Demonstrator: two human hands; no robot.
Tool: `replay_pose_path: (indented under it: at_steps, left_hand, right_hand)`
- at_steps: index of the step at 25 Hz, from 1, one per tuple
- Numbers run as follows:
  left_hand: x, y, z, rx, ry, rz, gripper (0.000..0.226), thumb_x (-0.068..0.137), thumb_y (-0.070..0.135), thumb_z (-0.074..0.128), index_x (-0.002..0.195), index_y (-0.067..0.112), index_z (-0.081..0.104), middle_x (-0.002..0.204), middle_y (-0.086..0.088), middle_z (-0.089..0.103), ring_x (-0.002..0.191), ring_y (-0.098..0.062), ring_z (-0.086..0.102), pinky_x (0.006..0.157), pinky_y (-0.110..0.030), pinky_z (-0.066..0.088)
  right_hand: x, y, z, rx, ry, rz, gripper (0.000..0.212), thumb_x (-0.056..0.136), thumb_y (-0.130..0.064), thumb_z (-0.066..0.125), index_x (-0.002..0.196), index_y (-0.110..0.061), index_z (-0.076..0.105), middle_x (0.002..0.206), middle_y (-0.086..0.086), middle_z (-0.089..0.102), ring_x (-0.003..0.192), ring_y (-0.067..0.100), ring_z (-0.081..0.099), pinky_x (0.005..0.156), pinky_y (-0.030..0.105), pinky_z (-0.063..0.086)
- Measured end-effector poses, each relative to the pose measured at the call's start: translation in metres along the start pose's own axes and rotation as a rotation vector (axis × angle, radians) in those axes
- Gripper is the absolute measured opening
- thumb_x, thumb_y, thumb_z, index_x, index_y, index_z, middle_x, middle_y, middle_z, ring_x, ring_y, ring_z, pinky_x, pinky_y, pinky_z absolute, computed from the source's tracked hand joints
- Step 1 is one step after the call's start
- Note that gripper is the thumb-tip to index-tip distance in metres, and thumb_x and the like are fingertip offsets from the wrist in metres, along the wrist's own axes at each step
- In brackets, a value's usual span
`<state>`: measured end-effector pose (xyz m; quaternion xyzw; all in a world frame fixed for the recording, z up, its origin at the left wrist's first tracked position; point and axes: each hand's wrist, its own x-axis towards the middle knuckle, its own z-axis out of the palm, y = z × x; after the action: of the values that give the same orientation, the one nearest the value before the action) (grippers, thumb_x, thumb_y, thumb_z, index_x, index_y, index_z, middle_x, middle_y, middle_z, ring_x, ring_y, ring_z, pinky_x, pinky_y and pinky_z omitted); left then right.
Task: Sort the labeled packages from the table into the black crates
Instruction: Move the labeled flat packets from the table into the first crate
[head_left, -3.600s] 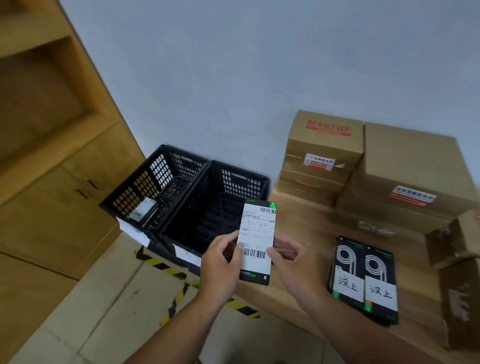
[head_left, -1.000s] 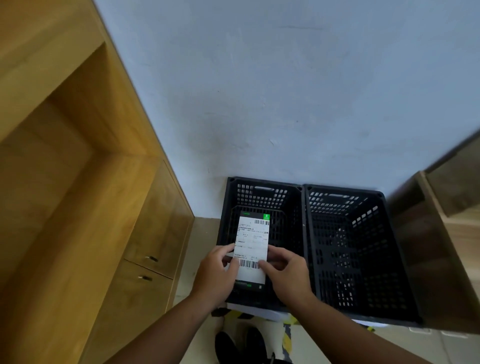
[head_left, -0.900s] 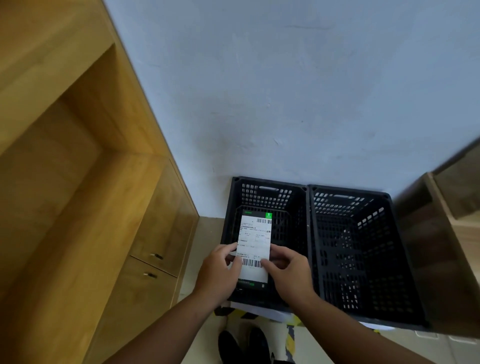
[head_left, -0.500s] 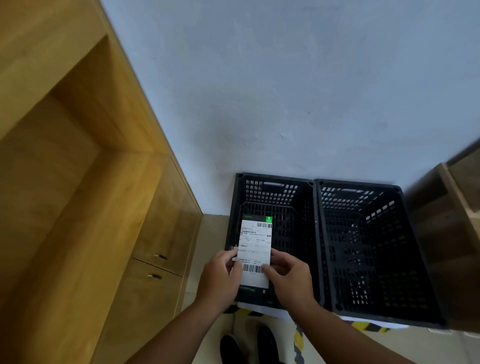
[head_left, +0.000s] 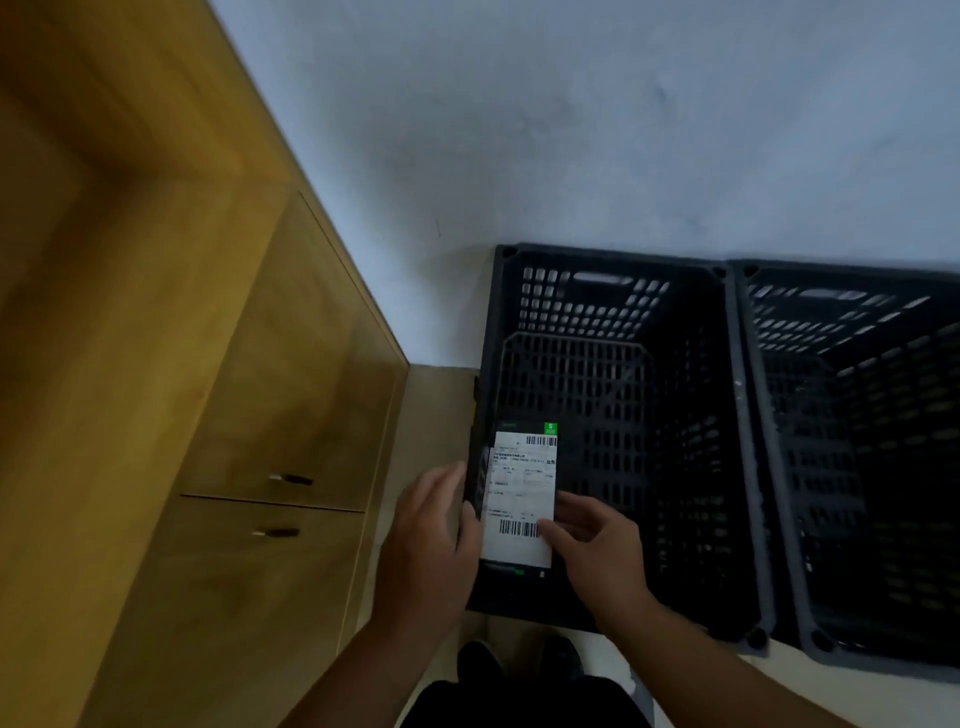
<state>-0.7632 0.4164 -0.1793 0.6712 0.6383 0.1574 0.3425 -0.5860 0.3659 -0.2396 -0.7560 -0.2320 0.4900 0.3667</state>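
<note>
Beyond both hands, two black crates sit side by side against the wall: the left crate (head_left: 613, 291) lies directly under them, the right crate (head_left: 852, 312) off past the right hand (head_left: 597, 545). Ahead of the fingers the left crate's floor looks bare and roomy (its near-left rim passes just behind the package). Between the hands, the labeled package (head_left: 519, 499) points its long axis away from the person, pinched by the right fingers and steadied by the left hand (head_left: 431, 545), equally near.
</note>
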Motion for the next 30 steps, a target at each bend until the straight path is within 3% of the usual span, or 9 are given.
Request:
replay_pose_path:
  at_steps: [2,5,8,13,19,22,28,30]
  left_hand:
    - [0.011,-0.02,0.014,0.003,0.015,0.008,0.044,0.103,0.025,0.052,0.147,0.028,0.052,0.141,0.016,0.051,0.13,-0.004,0.046,0.104,-0.025,0.045]
    - [0.02,-0.044,0.028,-0.006,0.021,0.022,0.044,0.103,0.024,0.053,0.147,0.028,0.053,0.14,0.018,0.05,0.131,-0.002,0.044,0.105,-0.018,0.039]
    - [0.024,-0.06,0.034,-0.021,0.026,0.006,0.044,0.103,0.024,0.054,0.146,0.029,0.054,0.138,0.021,0.05,0.131,0.001,0.044,0.101,-0.005,0.03]
    - [0.026,-0.076,0.039,0.016,0.034,0.038,0.043,0.102,0.023,0.056,0.145,0.026,0.056,0.137,0.017,0.054,0.127,0.003,0.046,0.097,0.004,0.029]
    - [0.02,-0.078,0.043,0.03,0.025,0.017,0.044,0.103,0.032,0.051,0.147,0.031,0.051,0.133,0.03,0.044,0.122,0.015,0.036,0.094,0.007,0.026]
    - [0.015,-0.077,0.044,0.056,0.016,0.006,0.044,0.103,0.033,0.051,0.148,0.032,0.05,0.139,0.023,0.049,0.123,0.014,0.036,0.093,0.008,0.025]
    - [-0.002,-0.062,0.03,0.193,0.075,0.001,0.042,0.101,0.031,0.054,0.143,0.027,0.056,0.138,0.017,0.055,0.119,0.01,0.04,0.088,-0.002,0.03]
    - [-0.007,-0.054,0.024,0.218,0.077,-0.006,0.042,0.101,0.031,0.054,0.143,0.027,0.056,0.139,0.017,0.055,0.118,0.01,0.04,0.09,-0.005,0.03]
  right_hand:
    - [0.027,0.025,0.016,-0.06,0.019,0.027,0.035,0.086,-0.005,0.079,0.119,-0.008,0.07,0.102,0.002,0.074,0.091,0.01,0.072,0.077,0.023,0.061]
    - [0.062,0.054,0.031,-0.134,0.047,0.069,0.034,0.087,-0.006,0.079,0.119,-0.005,0.07,0.107,0.008,0.074,0.093,0.018,0.071,0.09,0.043,0.061]
    - [0.086,0.072,0.04,-0.184,0.023,0.098,0.029,0.087,-0.005,0.078,0.115,-0.005,0.07,0.107,0.011,0.075,0.093,0.022,0.072,0.091,0.047,0.061]
    - [0.108,0.09,0.057,-0.242,-0.033,0.123,0.032,0.085,0.001,0.078,0.115,-0.001,0.068,0.108,0.012,0.074,0.098,0.024,0.072,0.091,0.045,0.061]
    - [0.106,0.094,0.065,-0.289,-0.142,0.111,0.039,0.085,-0.002,0.079,0.122,-0.005,0.067,0.116,0.009,0.074,0.103,0.022,0.071,0.094,0.045,0.06]
    - [0.108,0.095,0.062,-0.257,-0.198,0.117,0.042,0.086,0.0,0.076,0.126,-0.006,0.065,0.122,0.01,0.072,0.104,0.019,0.07,0.097,0.042,0.058]
    - [0.1,0.082,0.05,-0.194,-0.399,0.16,0.05,0.097,-0.012,0.066,0.145,-0.013,0.052,0.139,0.005,0.064,0.111,0.014,0.064,0.102,0.031,0.052]
    - [0.087,0.068,0.038,-0.206,-0.392,0.106,0.053,0.099,-0.017,0.064,0.149,-0.014,0.046,0.139,-0.008,0.057,0.116,0.01,0.057,0.103,0.025,0.045]
